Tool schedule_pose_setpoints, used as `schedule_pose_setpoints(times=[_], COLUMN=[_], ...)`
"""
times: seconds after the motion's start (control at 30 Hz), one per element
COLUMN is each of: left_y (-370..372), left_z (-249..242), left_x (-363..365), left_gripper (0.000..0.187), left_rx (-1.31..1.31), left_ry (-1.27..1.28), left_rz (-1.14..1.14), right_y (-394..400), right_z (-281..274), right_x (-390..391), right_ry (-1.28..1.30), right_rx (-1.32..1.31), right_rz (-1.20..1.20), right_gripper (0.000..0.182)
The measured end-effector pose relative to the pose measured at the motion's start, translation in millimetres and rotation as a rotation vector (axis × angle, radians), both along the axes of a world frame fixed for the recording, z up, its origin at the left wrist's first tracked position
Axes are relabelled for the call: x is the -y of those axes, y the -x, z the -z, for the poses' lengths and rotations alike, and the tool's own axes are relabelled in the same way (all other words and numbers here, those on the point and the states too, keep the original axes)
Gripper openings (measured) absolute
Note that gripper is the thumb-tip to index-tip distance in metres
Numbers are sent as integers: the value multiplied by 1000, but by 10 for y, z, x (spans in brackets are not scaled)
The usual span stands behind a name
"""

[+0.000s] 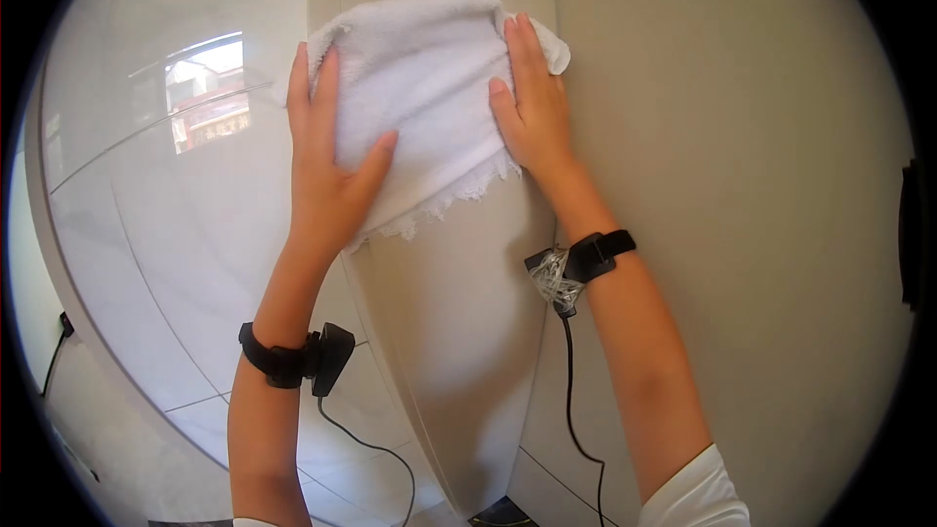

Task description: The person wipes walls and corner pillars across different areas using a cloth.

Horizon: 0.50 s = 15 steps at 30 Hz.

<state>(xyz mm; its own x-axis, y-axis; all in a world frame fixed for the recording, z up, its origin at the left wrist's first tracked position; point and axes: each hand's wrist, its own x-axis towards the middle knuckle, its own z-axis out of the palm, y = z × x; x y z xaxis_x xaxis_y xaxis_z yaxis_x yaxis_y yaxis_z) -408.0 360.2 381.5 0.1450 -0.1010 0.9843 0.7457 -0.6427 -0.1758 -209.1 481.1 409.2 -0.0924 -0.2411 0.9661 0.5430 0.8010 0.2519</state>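
Observation:
A white terry towel (420,88) with a frayed lower edge is spread against a narrow cream upright panel. My left hand (327,156) lies on the towel's left side, its fingers stretched upward and the thumb spread out. At the towel's right side, my right hand (537,102) rests flat with straight fingers and the thumb apart. A bit of towel sticks out beyond the right fingertips. Both palms face the cloth and are hidden. The towel covers the part of the panel behind it.
Glossy white tiles (185,234) line the left, reflecting a bright window. A plain beige panel (742,185) stands on the right. Black straps with small devices sit on both wrists; a left cable (376,444) and a right cable (573,400) hang down from them.

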Motion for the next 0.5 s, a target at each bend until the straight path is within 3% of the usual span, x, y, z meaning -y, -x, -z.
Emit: schedule_pose_setpoints(times=[0.5], left_y=[230], left_z=[-119], left_x=[-299], left_gripper=[69], left_rx=[45], left_ry=[76], left_rz=[40], right_y=[137], right_z=[127], right_x=[-207], right_ry=[139], right_rx=[30], right_rz=[6], right_gripper=[59])
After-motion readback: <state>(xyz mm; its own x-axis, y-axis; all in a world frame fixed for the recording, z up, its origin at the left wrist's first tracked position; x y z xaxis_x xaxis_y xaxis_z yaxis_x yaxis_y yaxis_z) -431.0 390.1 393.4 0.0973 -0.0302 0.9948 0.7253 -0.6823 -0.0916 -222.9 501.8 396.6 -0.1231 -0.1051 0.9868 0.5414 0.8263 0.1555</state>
